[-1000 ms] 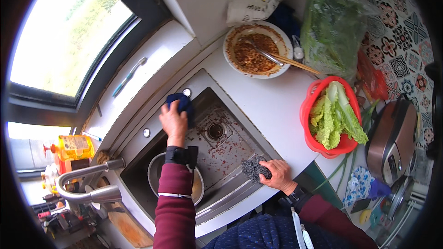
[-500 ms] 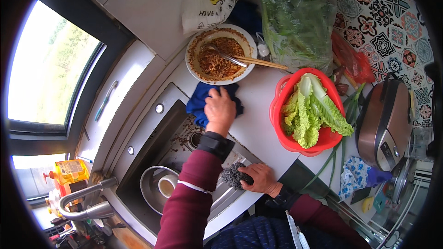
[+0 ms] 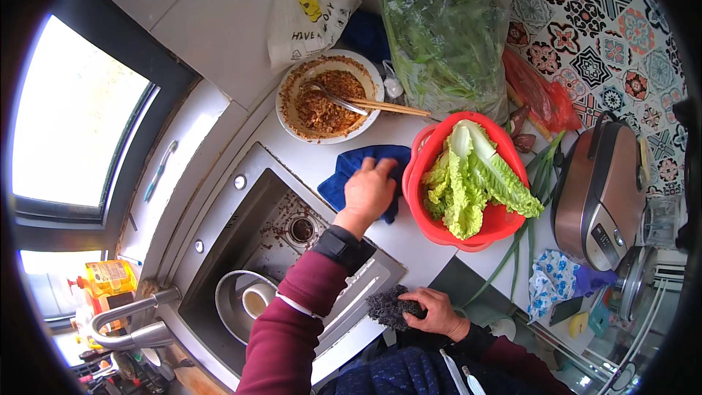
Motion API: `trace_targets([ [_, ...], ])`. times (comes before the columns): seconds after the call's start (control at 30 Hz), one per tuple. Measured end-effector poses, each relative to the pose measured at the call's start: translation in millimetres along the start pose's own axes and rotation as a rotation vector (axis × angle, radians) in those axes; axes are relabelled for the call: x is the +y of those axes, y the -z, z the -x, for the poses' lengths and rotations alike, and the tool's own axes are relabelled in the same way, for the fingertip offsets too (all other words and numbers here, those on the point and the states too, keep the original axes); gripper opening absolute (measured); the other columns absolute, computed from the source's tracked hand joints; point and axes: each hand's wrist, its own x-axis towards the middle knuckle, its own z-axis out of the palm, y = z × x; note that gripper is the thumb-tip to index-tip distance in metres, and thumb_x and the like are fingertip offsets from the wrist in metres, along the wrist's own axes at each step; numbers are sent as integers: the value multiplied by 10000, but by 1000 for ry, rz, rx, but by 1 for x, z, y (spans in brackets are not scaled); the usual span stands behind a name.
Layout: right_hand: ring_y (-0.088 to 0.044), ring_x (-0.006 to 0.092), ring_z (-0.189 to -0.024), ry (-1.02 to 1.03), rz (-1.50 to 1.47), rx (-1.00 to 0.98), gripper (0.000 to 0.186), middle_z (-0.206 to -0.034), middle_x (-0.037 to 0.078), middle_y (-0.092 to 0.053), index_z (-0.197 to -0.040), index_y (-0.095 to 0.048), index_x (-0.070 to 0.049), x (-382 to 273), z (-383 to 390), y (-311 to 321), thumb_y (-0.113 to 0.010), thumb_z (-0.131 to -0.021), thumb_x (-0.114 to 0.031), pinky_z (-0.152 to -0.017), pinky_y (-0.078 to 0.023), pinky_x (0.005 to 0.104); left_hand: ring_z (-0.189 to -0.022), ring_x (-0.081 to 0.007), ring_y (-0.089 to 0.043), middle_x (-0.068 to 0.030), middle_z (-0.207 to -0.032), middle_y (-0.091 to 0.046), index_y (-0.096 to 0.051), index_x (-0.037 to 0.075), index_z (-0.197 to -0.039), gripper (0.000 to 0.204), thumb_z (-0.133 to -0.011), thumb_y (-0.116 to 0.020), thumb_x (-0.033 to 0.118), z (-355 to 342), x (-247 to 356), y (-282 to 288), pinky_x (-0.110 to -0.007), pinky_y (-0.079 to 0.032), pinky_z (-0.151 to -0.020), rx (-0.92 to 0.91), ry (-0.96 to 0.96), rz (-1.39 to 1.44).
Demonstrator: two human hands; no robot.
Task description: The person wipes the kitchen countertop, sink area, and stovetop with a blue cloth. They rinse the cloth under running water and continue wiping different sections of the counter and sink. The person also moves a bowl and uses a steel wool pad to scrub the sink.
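My left hand (image 3: 369, 189) presses down on a dark blue cloth (image 3: 338, 181) on the white counter, its fingers bent into the fabric. The cloth lies between the sink and a red basket (image 3: 412, 201) of lettuce leaves (image 3: 468, 179). My right hand (image 3: 436, 312) is closed around a dark grey wire scouring pad (image 3: 385, 307), held over the counter's front edge near the sink's corner. The steel sink (image 3: 241, 230) has brown bits of food around its drain and contains a metal pot (image 3: 227, 300) with a pale cup (image 3: 257, 298) inside.
Behind the cloth stands a white bowl (image 3: 287, 121) of reddish-brown minced food, with a spoon and chopsticks. A plastic bag of greens (image 3: 446, 44) lies beside it. Long green onions (image 3: 521, 230) and a rice cooker (image 3: 596, 190) are at right; a faucet (image 3: 139, 333) is left of the sink.
My left hand has slid the blue cloth rightward along the counter, toward the red basket. My right hand keeps the scouring pad, now clear of the sink's rim. The view has shifted slightly.
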Motion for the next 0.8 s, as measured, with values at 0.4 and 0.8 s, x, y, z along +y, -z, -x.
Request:
trace_targets([
  [0.4,-550,179,-572,-97,-39,9,330,-766,39,-595,-1039,-670,-126,1,4,12,-742,-721,-173,-555,-485,291,-1263,-337,-433,-98,-1380,-496,-526,196,-1320,487,-858,-580,341,-65,-4,-35,-541,-356,-997,190,-313,-275],
  [0.8,-402,72,-528,-181,-42,-46,353,-721,-5,-519,-1055,-670,-61,-17,-10,47,-721,-706,-77,-495,-366,236,-1033,-293,-546,-41,-1044,-575,-657,202,-994,387,-623,-733,125,147,-103,27,-418,-478,-811,-39,-159,-236],
])
